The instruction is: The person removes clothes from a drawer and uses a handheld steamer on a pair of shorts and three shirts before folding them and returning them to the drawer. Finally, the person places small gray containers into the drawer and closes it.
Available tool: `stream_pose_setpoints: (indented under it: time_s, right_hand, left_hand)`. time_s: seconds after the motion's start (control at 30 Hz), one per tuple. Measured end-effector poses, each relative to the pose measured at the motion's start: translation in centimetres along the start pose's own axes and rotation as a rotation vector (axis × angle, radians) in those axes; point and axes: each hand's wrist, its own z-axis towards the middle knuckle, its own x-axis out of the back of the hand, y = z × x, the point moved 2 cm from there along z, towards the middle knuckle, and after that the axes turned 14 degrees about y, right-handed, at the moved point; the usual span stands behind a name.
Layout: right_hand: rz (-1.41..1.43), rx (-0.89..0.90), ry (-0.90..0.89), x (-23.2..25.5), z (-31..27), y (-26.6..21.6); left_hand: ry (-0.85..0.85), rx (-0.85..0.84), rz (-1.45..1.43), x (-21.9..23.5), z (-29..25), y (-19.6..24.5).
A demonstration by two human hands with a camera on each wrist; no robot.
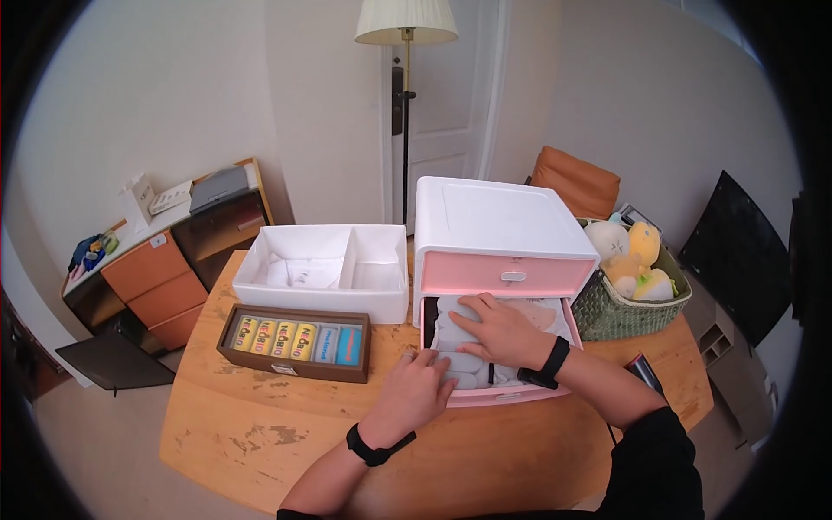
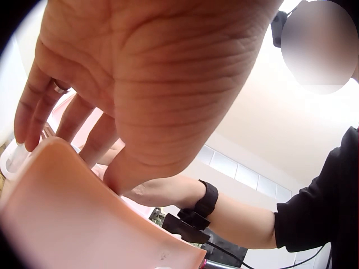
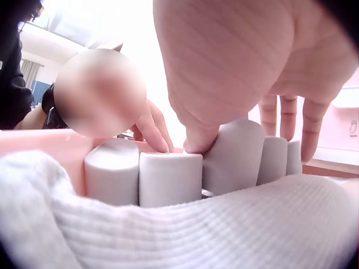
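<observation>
A pink-fronted drawer (image 1: pixel 498 399) stands pulled out of a white cabinet (image 1: pixel 498 212), with several rolled grey cloths (image 1: pixel 452 334) along its left side. The right hand (image 1: pixel 498 329) lies over these rolls, fingers spread; in the right wrist view its thumb touches one grey roll (image 3: pixel 233 151). At the drawer's front left corner is the left hand (image 1: pixel 406 392), its fingers reaching over the edge onto the rolls. The left wrist view shows the left hand (image 2: pixel 140 84) above the pink drawer wall (image 2: pixel 84 213), fingers extended downward. Ribbed pale fabric (image 3: pixel 185 230) lies beside the rolls.
Left of the cabinet are a white divided box (image 1: pixel 325 299) and a brown box (image 1: pixel 295 368) holding yellow and blue packs. A green basket (image 1: pixel 628 316) of plush toys stands right of it. The wooden table (image 1: pixel 260 442) extends in front, and a floor lamp (image 1: pixel 406 26) stands behind.
</observation>
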Motion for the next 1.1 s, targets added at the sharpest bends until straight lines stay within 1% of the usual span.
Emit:
stream_pose_setpoints:
  time_s: [0.03, 0.1, 0.13, 0.2, 0.23, 0.3, 0.33, 0.43, 0.53, 0.63, 0.73, 0.83, 0.9, 0.93, 0.97, 1.07, 1.1]
  right_hand:
    - [0.014, -0.047, -0.011, 0.1, -0.1, -0.1]
    - [0.03, -0.025, 0.014, -0.6, -0.7, 0.2]
    - [0.037, -0.014, 0.028, -1.1, -1.0, 0.5]
    - [0.04, -0.05, -0.018, -2.4, -1.5, 1.2]
    - [0.041, -0.066, -0.042, -2.8, -1.7, 1.5]
    - [-0.006, -0.051, 0.013, -3.0, -1.7, 1.7]
    - [-0.029, -0.042, 0.041, -2.9, -1.5, 1.8]
    - [-0.122, -0.097, 0.008, -1.5, -0.5, 0.8]
    - [-0.127, -0.231, -0.117, -1.6, -0.1, 0.6]
    - [-0.044, -0.185, -0.099, -2.6, -0.3, 1.4]
    - [0.135, -0.266, -0.135, -1.1, -0.6, 1.1]
    - [0.069, -0.095, -0.168, 0.8, -2.2, -1.6]
    - [0.021, -0.069, -0.186, -1.0, -4.0, -1.7]
    - [-0.002, -0.062, -0.197, -1.3, -4.5, -1.9]
    - [0.002, -0.082, -0.281, -1.4, -4.6, -1.6]
    - [-0.023, -0.052, -0.32, -1.8, -4.5, -0.7]
    - [0.009, -0.076, -0.319, -1.7, -4.4, -0.6]
  left_hand:
    - [0.02, 0.019, -0.02, 0.0, 0.1, 0.1]
    - [0.055, 0.056, -0.06, 0.1, 0.0, 0.5]
    - [0.078, 0.027, -0.046, 0.1, 0.1, 0.7]
    - [0.126, -0.032, -0.017, -0.3, 0.0, 0.8]
    - [0.115, -0.058, 0.023, -0.8, -0.3, 0.5]
    - [0.093, -0.108, 0.101, -2.0, -0.9, 0.0]
    - [0.075, -0.103, 0.096, -1.9, -0.9, 0.0]
    - [0.022, -0.096, 0.106, -1.8, -1.0, -0.2]
    - [-0.013, -0.099, 0.162, -2.2, -1.1, -0.5]
    - [-0.033, -0.099, 0.202, -2.1, -0.9, -0.1]
    - [-0.033, -0.114, 0.22, -2.1, -0.7, -0.1]
    - [-0.029, -0.12, 0.216, -2.0, -0.6, -0.2]
    - [-0.047, -0.121, 0.223, -2.4, -0.5, -0.4]
    - [-0.034, -0.13, 0.218, -2.6, -0.5, -0.5]
    - [-0.023, -0.14, 0.213, -2.9, -0.6, -0.6]
    - [0.006, -0.154, 0.181, -3.4, -0.7, -1.0]
    - [0.015, -0.156, 0.167, -3.4, -0.6, -1.2]
